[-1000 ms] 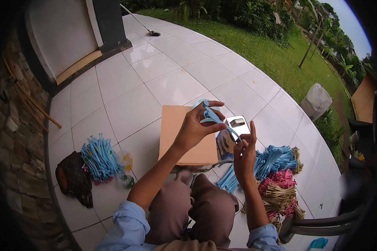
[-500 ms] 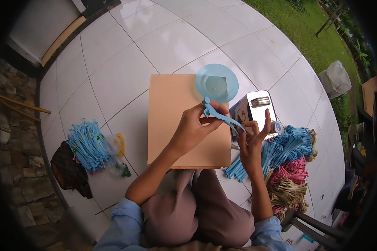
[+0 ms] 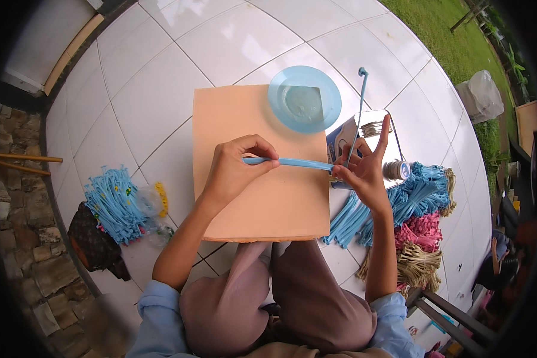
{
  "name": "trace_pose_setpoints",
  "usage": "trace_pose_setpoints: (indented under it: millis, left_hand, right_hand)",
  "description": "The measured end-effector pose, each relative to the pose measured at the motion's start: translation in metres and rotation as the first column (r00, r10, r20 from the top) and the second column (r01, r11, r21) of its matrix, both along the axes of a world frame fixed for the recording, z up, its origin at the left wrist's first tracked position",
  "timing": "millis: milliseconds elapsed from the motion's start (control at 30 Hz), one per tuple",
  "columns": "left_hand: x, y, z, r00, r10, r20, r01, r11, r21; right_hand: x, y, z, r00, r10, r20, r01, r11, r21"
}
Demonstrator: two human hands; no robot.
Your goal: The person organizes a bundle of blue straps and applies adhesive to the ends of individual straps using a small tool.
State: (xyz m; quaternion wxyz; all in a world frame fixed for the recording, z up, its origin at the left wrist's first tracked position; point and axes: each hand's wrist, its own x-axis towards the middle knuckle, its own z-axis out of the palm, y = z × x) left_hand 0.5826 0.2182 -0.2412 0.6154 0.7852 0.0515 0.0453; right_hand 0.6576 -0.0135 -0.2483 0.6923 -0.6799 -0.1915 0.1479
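Note:
My left hand (image 3: 235, 170) pinches one end of a light blue strip (image 3: 292, 162) over a peach-coloured board (image 3: 250, 203) lying on the tiled floor. My right hand (image 3: 361, 173) grips the strip's other end, index finger raised, and a thin blue stick (image 3: 358, 113) rises from its fingers. A pale blue plate (image 3: 305, 98) sits on the board's far right corner. Just beyond my right hand stands an open metal tin (image 3: 373, 131) with a small jar (image 3: 395, 170) beside it.
Bundles of blue strips (image 3: 414, 194), pink ones (image 3: 416, 230) and tan ones (image 3: 414, 265) lie at my right. Another blue pile (image 3: 110, 203) and a dark bag (image 3: 95, 247) lie at my left. A stone wall (image 3: 18, 238) runs along the left; grass (image 3: 453, 36) is far right.
The view has tilted down onto the board. My hands came down from in front of me and drew apart, stretching the blue strip flat across the board.

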Motion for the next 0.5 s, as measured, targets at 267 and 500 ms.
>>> trace_pose_setpoints:
  millis: [267,500]
  left_hand:
    - [0.009,0.006,-0.004,0.971,-0.229,0.064,0.193,0.915,0.353]
    - [0.009,0.010,-0.011,0.953,-0.298,0.050,0.249,0.867,0.433]
  right_hand:
    - [0.025,0.001,-0.009,0.997,0.074,0.012,-0.070,0.977,-0.204]
    - [0.033,0.001,-0.018,0.990,0.107,-0.094,-0.123,0.974,-0.190]
